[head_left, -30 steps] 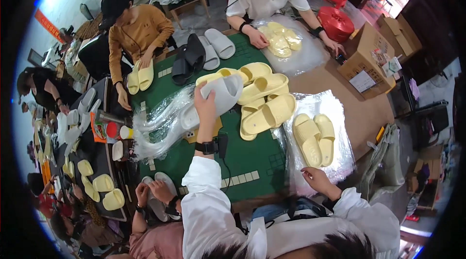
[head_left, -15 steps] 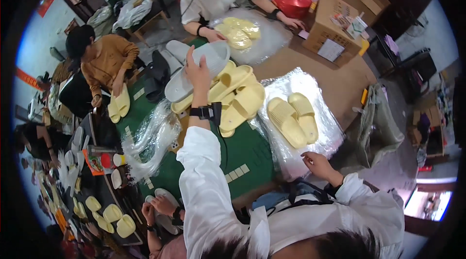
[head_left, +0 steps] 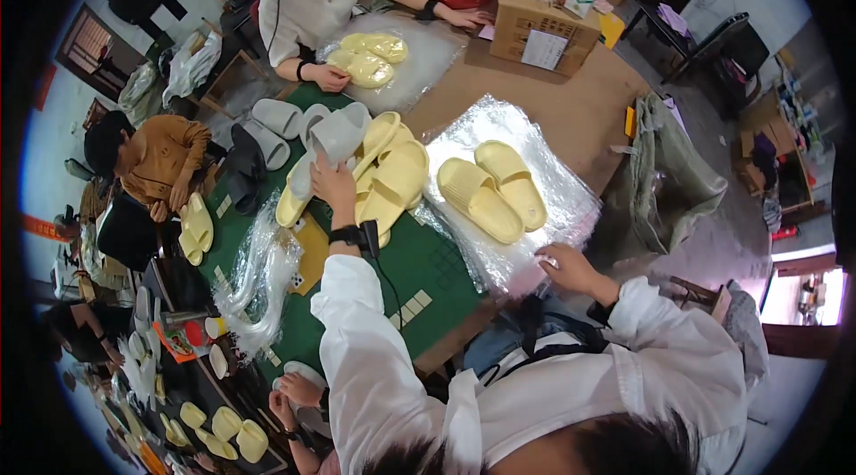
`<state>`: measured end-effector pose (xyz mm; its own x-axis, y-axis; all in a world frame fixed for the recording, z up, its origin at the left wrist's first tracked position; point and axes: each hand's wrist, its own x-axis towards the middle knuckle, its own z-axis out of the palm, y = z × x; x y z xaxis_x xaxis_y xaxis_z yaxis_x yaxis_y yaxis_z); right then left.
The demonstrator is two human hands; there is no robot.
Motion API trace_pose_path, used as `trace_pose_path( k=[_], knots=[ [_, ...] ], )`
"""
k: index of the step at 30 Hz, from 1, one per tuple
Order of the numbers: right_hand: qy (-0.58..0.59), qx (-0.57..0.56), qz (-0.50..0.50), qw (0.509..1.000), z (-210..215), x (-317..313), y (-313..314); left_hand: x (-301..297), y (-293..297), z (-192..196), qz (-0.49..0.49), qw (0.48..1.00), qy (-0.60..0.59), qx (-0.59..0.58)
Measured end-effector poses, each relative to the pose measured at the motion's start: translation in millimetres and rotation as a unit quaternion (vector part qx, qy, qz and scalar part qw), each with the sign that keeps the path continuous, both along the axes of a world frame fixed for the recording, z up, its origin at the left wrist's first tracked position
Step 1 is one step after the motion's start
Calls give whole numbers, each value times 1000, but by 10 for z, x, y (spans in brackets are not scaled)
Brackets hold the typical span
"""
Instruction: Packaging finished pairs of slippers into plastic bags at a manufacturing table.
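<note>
My left hand [head_left: 333, 183] is closed round a grey slide slipper [head_left: 341, 132], held over a pile of pale yellow slippers [head_left: 399, 179] on the green table. My right hand [head_left: 575, 270] rests with loosely bent fingers, slightly apart, at the near edge of a stack of clear plastic bags [head_left: 571, 208]. A pair of yellow slippers [head_left: 490, 194] lies side by side on that stack, just beyond my right hand. Other grey slippers [head_left: 275, 118] and black slippers [head_left: 242, 167] stand left of the pile.
Across the table a person handles bagged yellow slippers [head_left: 367, 61]. A person in brown sits at the left near another yellow pair [head_left: 196, 227]. Crumpled clear plastic [head_left: 254, 283] lies left of my arm. A cardboard box [head_left: 544, 25] stands far right, with a woven sack [head_left: 660, 176] below.
My left hand has lowered and turned, and the grey slipper has tilted with it. My right hand has stayed by the bag edge. The whole view has shifted.
</note>
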<state>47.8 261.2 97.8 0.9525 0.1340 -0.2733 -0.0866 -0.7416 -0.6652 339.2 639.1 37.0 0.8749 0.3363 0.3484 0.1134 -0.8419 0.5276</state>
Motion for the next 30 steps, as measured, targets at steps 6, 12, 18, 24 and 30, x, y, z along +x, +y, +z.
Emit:
trace_pose_path(
  k=[6, 12, 18, 24, 30],
  knots=[
    [-118, -65, 76, 988, -597, 648, -252, -1345, -1376, 323, -356, 931, 36, -79],
    [-74, -126, 131, 981, -914, 1464, 137, -2479, -2206, -88, -493, 848, 190, -52],
    [-197, -137, 139, 961, -1257, 1704, 63, -2925, -2588, -256, -361, 902, 203, 119],
    [-206, 2, 151, 967, -1076, 1753, -356, -3119, -2645, -419, -309, 919, 165, 184],
    [-265, -55, 210, 940, -901, 1552, -927, -3151, -2893, -364, -266, 916, 228, 194]
  ],
)
